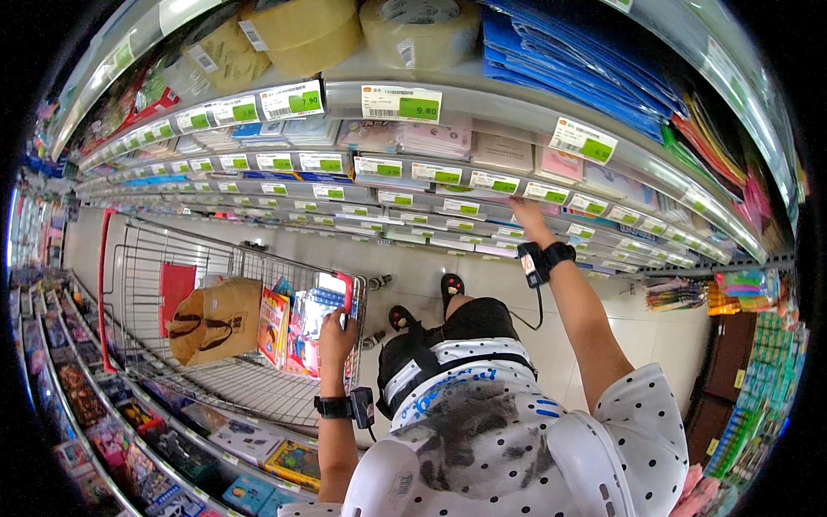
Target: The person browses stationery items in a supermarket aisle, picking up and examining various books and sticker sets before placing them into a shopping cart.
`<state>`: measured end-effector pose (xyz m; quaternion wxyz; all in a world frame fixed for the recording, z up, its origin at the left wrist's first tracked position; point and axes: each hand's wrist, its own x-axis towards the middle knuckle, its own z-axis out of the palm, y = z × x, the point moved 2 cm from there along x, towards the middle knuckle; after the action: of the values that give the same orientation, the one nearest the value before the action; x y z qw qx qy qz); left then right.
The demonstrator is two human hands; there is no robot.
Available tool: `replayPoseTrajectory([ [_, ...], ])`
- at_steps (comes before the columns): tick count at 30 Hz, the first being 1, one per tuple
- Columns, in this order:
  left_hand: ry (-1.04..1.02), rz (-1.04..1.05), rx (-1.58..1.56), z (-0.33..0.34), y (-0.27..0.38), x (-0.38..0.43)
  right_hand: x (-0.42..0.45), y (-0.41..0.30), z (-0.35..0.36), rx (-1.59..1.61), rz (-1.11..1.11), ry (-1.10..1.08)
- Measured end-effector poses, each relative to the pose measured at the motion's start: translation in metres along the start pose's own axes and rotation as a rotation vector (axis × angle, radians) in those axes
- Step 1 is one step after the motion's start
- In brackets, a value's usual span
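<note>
My left hand [337, 337] is on the near end of a wire shopping cart [139, 316], its fingers curled at the red handle [347, 294]. Just beyond those fingers lie packaged goods with a blue-and-white pattern [323, 304] and colourful booklets [274, 323]. A brown paper bag [239, 323] lies farther along the cart. With the arm stretched out, my right hand [531, 218] reaches into a lower level of the store shelf [452, 139]. Its fingertips are partly hidden among flat goods, by a pink item [549, 209]; whether they hold anything is unclear.
Rolls of clear packing tape [420, 39] and blue plastic folders [575, 71] fill the top shelf. Price tags [402, 105] line the shelf edges. Behind the cart stands a rack of boxed goods [239, 446]. Hanging packets [746, 287] stick out at the right.
</note>
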<state>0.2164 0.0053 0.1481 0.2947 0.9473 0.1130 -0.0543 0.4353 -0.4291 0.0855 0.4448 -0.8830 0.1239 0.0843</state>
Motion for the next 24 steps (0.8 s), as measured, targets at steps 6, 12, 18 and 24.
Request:
replayPoseTrajectory([
  [6, 0.095, -0.019, -0.099, 0.009, 0.036, 0.009, 0.014, 0.009, 0.007, 0.335, 0.335, -0.140],
  [12, 0.128, 0.010, -0.119, 0.034, 0.071, 0.021, -0.017, -0.087, -0.024, -0.344, 0.289, -0.552],
  [18, 0.076, 0.025, -0.126, 0.051, 0.096, 0.029, -0.004, -0.023, -0.020, 0.128, 0.510, -0.502],
  [24, 0.053, -0.041, -0.083, 0.039, 0.103, 0.021, -0.011, -0.026, -0.015, 0.188, 0.306, -0.215],
])
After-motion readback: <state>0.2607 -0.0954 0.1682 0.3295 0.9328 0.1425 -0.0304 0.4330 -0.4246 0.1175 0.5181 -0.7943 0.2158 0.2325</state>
